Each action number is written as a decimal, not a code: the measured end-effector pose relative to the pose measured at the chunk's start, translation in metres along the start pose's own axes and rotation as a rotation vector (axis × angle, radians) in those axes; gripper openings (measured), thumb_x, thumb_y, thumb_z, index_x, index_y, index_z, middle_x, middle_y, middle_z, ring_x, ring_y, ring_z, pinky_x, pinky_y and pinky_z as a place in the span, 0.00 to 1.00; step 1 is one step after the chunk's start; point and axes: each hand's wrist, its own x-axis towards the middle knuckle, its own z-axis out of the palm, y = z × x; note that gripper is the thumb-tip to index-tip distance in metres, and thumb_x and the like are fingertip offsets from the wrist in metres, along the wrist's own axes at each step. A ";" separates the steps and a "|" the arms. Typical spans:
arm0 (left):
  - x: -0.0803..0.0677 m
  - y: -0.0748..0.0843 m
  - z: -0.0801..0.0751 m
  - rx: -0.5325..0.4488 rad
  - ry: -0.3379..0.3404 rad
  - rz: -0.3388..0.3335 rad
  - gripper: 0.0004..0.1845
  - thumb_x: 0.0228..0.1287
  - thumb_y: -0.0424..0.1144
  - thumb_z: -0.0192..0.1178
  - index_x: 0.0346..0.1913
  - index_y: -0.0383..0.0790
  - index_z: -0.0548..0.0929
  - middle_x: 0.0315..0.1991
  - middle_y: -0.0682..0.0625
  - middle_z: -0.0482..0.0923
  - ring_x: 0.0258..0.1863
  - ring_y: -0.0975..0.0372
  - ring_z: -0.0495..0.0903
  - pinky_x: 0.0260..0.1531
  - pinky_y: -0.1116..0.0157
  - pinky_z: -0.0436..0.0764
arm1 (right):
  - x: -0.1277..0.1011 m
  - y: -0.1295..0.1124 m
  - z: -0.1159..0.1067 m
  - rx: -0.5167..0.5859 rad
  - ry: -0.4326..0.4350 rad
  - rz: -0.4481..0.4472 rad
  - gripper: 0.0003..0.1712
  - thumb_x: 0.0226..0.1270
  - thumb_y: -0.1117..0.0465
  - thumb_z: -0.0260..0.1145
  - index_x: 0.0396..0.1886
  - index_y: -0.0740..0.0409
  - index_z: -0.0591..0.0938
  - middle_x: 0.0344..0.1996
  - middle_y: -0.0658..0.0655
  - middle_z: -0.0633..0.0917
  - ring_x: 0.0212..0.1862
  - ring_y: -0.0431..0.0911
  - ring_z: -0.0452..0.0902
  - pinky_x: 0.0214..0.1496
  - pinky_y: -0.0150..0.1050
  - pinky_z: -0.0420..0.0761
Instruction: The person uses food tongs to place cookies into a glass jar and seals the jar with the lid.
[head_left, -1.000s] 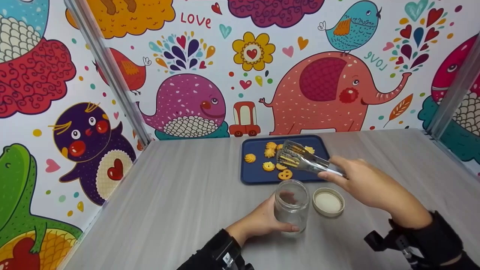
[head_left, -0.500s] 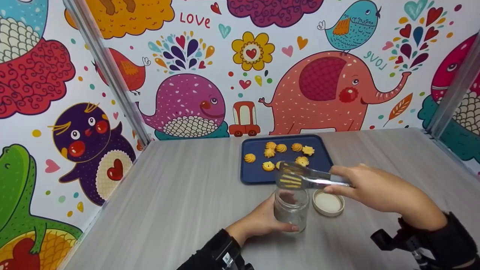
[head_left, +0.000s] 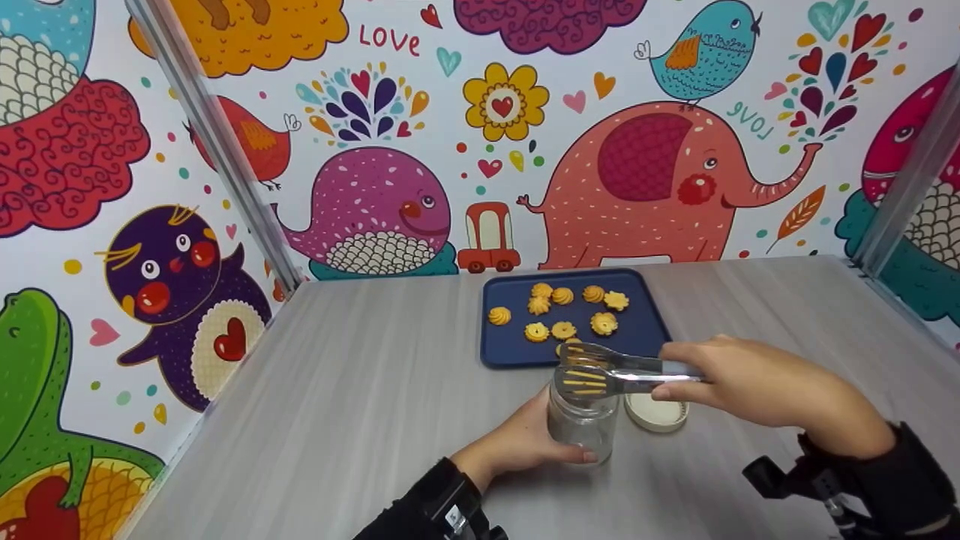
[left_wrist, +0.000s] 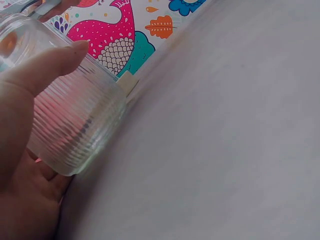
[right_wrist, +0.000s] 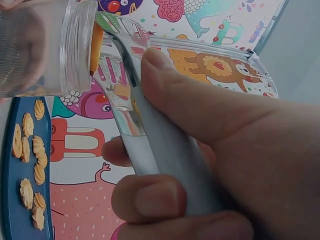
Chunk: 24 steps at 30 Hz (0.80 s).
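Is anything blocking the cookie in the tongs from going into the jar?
Nothing visible does. The tongs hold the cookie right over the jar mouth, which is open; the lid lies beside it on the table.

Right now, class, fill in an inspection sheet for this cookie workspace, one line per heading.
Surface: grey wood-grain table.
Job's things: clear glass jar upright; metal tongs pinch a cookie at the jar's mouth; blue tray bears more cookies.
Clutter: jar lid lying beside the jar.
Hands: left hand grips the jar; right hand grips the tongs.
Cables: nothing seen.
Surroundings: cartoon-animal wall panels.
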 end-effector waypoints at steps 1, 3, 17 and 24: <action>0.000 0.000 0.000 -0.001 -0.001 0.002 0.54 0.51 0.39 0.84 0.79 0.65 0.64 0.67 0.67 0.77 0.70 0.69 0.72 0.75 0.60 0.61 | 0.000 0.000 0.000 0.000 -0.002 -0.001 0.26 0.70 0.31 0.67 0.48 0.46 0.85 0.25 0.42 0.78 0.29 0.38 0.74 0.28 0.35 0.72; 0.000 0.000 0.000 0.001 0.000 0.002 0.54 0.51 0.40 0.84 0.78 0.65 0.64 0.67 0.67 0.77 0.69 0.69 0.72 0.75 0.60 0.62 | 0.000 0.001 0.000 0.001 -0.001 -0.008 0.26 0.71 0.31 0.67 0.48 0.46 0.85 0.25 0.41 0.78 0.29 0.38 0.74 0.28 0.35 0.72; 0.000 0.000 0.000 0.003 0.005 -0.006 0.55 0.51 0.39 0.85 0.79 0.65 0.64 0.66 0.66 0.78 0.69 0.69 0.73 0.74 0.61 0.62 | -0.002 0.000 -0.003 0.016 -0.017 0.006 0.29 0.72 0.31 0.65 0.52 0.49 0.85 0.28 0.42 0.80 0.32 0.39 0.76 0.31 0.36 0.74; -0.001 0.001 -0.001 -0.002 -0.006 -0.006 0.54 0.52 0.39 0.84 0.79 0.63 0.64 0.66 0.67 0.77 0.69 0.70 0.73 0.74 0.61 0.63 | -0.002 0.000 -0.003 0.024 -0.012 0.015 0.32 0.72 0.31 0.67 0.56 0.53 0.84 0.28 0.42 0.81 0.29 0.38 0.75 0.29 0.35 0.73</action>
